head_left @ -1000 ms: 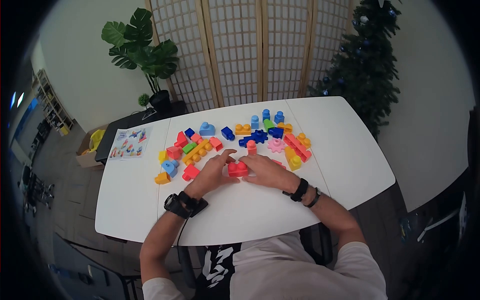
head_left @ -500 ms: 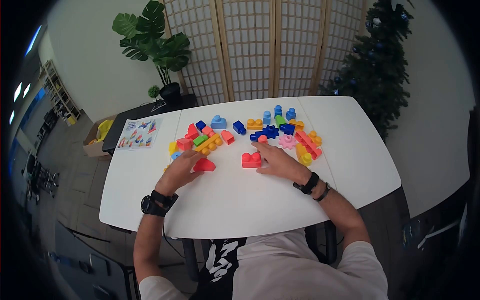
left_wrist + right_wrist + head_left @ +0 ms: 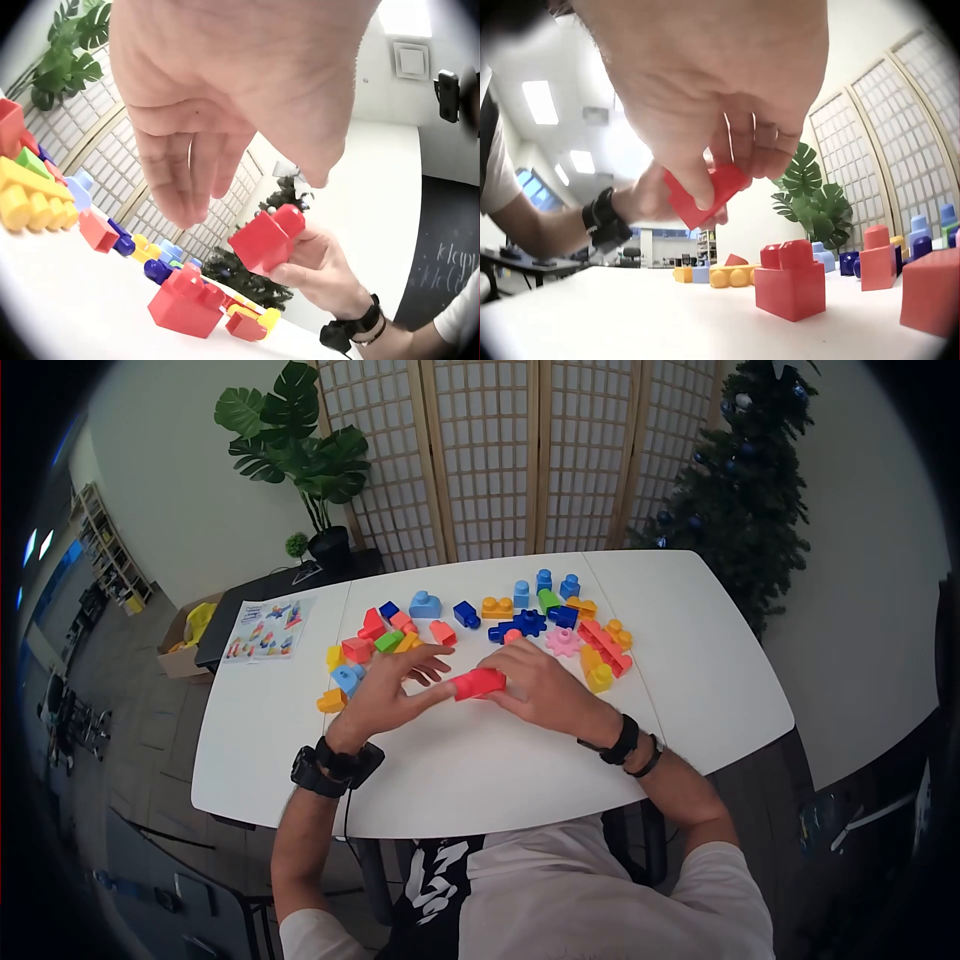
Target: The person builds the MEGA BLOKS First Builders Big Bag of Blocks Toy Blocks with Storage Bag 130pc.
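Note:
My right hand [image 3: 545,685] pinches a red toy block [image 3: 480,683] between thumb and fingers, tilted above the table. One rounded stud of this block [image 3: 289,217] shows in the left wrist view. My left hand [image 3: 388,690] is just left of it, fingers extended, its thumb pointing toward the block; in the left wrist view a gap shows between them. Below the hands a red two-stud block [image 3: 791,292] stands upright on the table. A coral one-stud block [image 3: 877,266] stands beyond it, mostly behind my right hand in the head view.
Across the white table [image 3: 420,780] lie several loose blocks: a yellow bar [image 3: 37,199], a dark blue gear piece [image 3: 525,623], a pink gear [image 3: 562,641], and a long red piece [image 3: 605,648]. A printed picture sheet [image 3: 265,630] lies at the left.
Both hands were around the two-stud block, then the left hand moved left to another red block. That block is now raised at the centre in my right hand, with the left hand back beside it.

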{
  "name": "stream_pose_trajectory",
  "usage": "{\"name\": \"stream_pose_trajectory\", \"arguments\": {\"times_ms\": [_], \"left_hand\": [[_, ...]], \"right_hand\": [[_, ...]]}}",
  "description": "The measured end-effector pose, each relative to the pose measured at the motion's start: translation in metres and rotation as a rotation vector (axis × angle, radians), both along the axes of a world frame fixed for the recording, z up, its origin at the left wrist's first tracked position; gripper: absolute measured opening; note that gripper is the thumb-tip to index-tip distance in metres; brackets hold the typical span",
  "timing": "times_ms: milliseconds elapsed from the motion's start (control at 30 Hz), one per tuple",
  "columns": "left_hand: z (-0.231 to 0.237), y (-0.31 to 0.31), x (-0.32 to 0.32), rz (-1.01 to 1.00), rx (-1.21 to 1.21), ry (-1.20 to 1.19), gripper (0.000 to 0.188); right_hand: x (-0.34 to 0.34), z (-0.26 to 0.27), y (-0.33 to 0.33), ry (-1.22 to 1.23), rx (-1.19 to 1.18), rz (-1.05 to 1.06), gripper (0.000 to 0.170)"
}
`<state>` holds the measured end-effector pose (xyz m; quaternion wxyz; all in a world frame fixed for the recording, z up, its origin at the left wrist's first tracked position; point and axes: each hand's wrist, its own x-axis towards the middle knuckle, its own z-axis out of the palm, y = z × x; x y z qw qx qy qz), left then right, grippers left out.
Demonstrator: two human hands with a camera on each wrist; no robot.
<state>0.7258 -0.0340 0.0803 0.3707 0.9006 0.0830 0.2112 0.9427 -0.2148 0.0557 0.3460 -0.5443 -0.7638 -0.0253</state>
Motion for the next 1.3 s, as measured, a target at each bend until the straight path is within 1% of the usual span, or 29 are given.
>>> {"name": "stream_pose_trajectory", "arguments": {"times_ms": [33,67,100,167,200,233,300,333,367,400,433,500,567,600,633,700,733,800,833,900,933,1000,1033,1100,1133,1200,1233,1300], "left_hand": [[-0.002,0.005,0.0,0.056,-0.02,-0.095,0.05],[0.005,0.006,-0.004,0.114,0.001,-0.063,0.041],[0.003,0.013,-0.008,0.11,0.001,-0.063,0.041],[-0.001,0.027,-0.018,0.2,0.109,0.047,0.035],[0.001,0.03,-0.022,0.271,0.2,0.104,0.022],[-0.006,0.042,-0.026,0.273,0.199,0.103,0.022],[-0.024,0.073,-0.035,0.381,0.328,-0.064,0.022],[-0.017,0.076,-0.038,0.501,0.3,-0.038,0.016],[-0.015,0.085,-0.043,0.518,0.303,-0.031,0.016],[-0.017,0.099,-0.049,0.58,0.306,-0.075,0.015],[-0.019,0.113,-0.054,0.639,0.307,-0.122,0.014],[-0.024,0.134,-0.066,0.66,0.322,-0.129,0.013],[-0.029,0.149,-0.072,0.64,0.373,-0.105,0.014],[-0.033,0.154,-0.074,0.633,0.318,-0.072,0.016],[-0.032,0.151,-0.072,0.632,0.317,-0.073,0.016],[-0.03,0.144,-0.066,0.658,0.344,0.151,0.029],[-0.032,0.141,-0.062,0.66,0.343,0.149,0.029],[-0.038,0.135,-0.055,0.631,0.404,0.212,0.044],[-0.042,0.14,-0.052,0.632,0.405,0.209,0.044],[-0.054,0.155,-0.041,0.625,0.493,0.187,0.053],[-0.056,0.162,-0.033,0.623,0.492,0.185,0.053],[-0.057,0.174,-0.015,0.768,0.583,0.377,0.059],[-0.056,0.171,-0.009,0.764,0.58,0.375,0.059],[-0.051,0.165,0.006,0.796,0.585,0.601,0.063],[-0.044,0.164,0.013,0.793,0.589,0.594,0.063],[-0.028,0.162,0.023,0.761,0.118,0.719,0.058],[-0.036,0.17,0.024,0.756,0.124,0.72,0.058],[-0.061,0.191,0.02,0.721,0.319,0.475,0.055]], "right_hand": [[0.009,0.003,-0.003,0.056,-0.038,-0.095,0.041],[0.017,0.005,-0.007,0.112,-0.075,-0.19,0.042],[0.027,0.004,-0.01,0.112,-0.075,-0.193,0.042],[0.047,-0.008,-0.011,0.141,-0.151,-0.28,0.043],[0.053,-0.014,-0.012,0.142,-0.168,-0.303,0.039],[0.056,-0.02,-0.011,0.141,-0.169,-0.301,0.039],[0.058,-0.029,-0.008,0.055,-0.197,-0.315,0.04],[0.055,-0.027,-0.008,0.056,-0.197,-0.298,0.04],[0.051,-0.021,-0.01,0.004,-0.23,-0.33,0.04],[0.048,-0.018,-0.01,-0.048,-0.261,-0.364,0.041],[0.047,-0.016,-0.009,-0.047,-0.259,-0.351,0.041],[0.047,-0.015,-0.009,-0.185,-0.386,-0.398,0.04],[0.048,-0.027,-0.006,-0.221,-0.372,-0.38,0.039],[0.05,-0.034,-0.004,-0.255,-0.356,-0.367,0.038],[0.05,-0.039,0.0,-0.255,-0.357,-0.368,0.038],[0.049,-0.048,0.006,-0.202,-0.366,-0.365,0.038],[0.047,-0.046,0.008,-0.205,-0.366,-0.364,0.038],[0.044,-0.039,0.009,-0.211,-0.343,-0.372,0.045],[0.043,-0.037,0.009,-0.214,-0.341,-0.373,0.045],[0.042,-0.034,0.008,-0.264,-0.306,-0.384,0.055],[0.04,-0.03,0.007,-0.265,-0.307,-0.385,0.055],[0.036,-0.025,0.004,-0.27,-0.291,-0.412,0.052],[0.036,-0.026,0.003,-0.273,-0.294,-0.415,0.052],[0.04,-0.027,0.003,-0.204,-0.216,-0.372,0.049],[0.04,-0.024,0.001,-0.206,-0.212,-0.378,0.049],[0.038,-0.019,-0.003,-0.168,-0.229,-0.373,0.045],[0.041,-0.02,-0.003,-0.165,-0.227,-0.379,0.045],[0.046,-0.026,-0.005,-0.154,-0.148,-0.348,0.039]]}}
